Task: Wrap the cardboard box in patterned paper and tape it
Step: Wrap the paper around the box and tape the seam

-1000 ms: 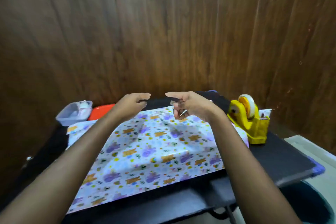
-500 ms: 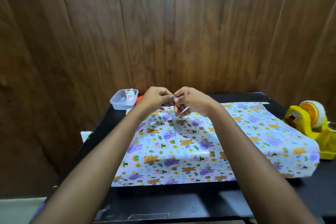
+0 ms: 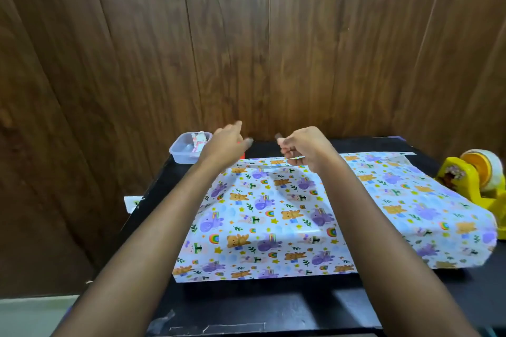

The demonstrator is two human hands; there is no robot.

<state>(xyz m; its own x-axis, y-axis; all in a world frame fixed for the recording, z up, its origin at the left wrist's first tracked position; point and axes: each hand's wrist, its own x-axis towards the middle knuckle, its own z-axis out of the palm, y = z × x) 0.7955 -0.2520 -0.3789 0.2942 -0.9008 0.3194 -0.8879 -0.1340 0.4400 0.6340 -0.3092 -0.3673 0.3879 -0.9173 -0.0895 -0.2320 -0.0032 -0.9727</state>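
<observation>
The box lies on the black table [image 3: 273, 306], covered by white paper with bears and rainbows [image 3: 273, 213]; no cardboard shows. Both my hands hover over the paper's far edge, a small gap between them. My left hand [image 3: 224, 145] has its fingers stretched out and apart, holding nothing I can see. My right hand [image 3: 304, 146] has its fingers curled, and a short pale strip of tape [image 3: 296, 157] shows just under them, right above the paper's folded far edge.
A yellow tape dispenser [image 3: 473, 186] stands at the right, touching the paper's right end. A clear plastic tub [image 3: 186, 150] sits at the table's far left corner, a red object [image 3: 241, 155] just behind my left hand. A wooden wall rises directly behind.
My hands, pinched together fingertip to fingertip half a second ago, have drawn apart. The view has swung left, so the dispenser now sits at the right edge.
</observation>
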